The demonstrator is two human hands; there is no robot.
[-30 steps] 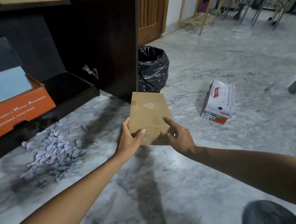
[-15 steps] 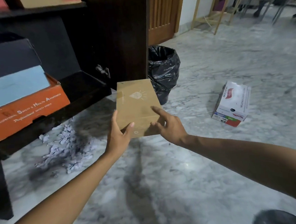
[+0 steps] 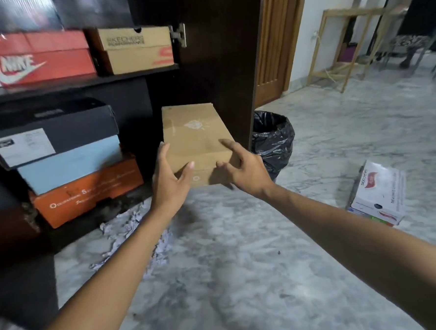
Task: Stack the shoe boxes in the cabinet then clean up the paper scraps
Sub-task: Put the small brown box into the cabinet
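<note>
In the head view we note a grey marble floor [image 3: 282, 275] running to a dark cabinet [image 3: 215, 50] with its lower shelf at left, where black, blue and orange boxes [image 3: 85, 188] are stacked. Our left hand [image 3: 168, 183] and right hand [image 3: 245, 170] grip the near corners of the brown shoe box [image 3: 195, 138], held off the floor at the shelf opening. Paper scraps [image 3: 129, 236] lie below; a black bin [image 3: 271, 141] stands just right, a white box [image 3: 377, 193] well apart.

Open shelf gap [image 3: 143, 133] — beside box stack [image 3: 66, 158]
</note>
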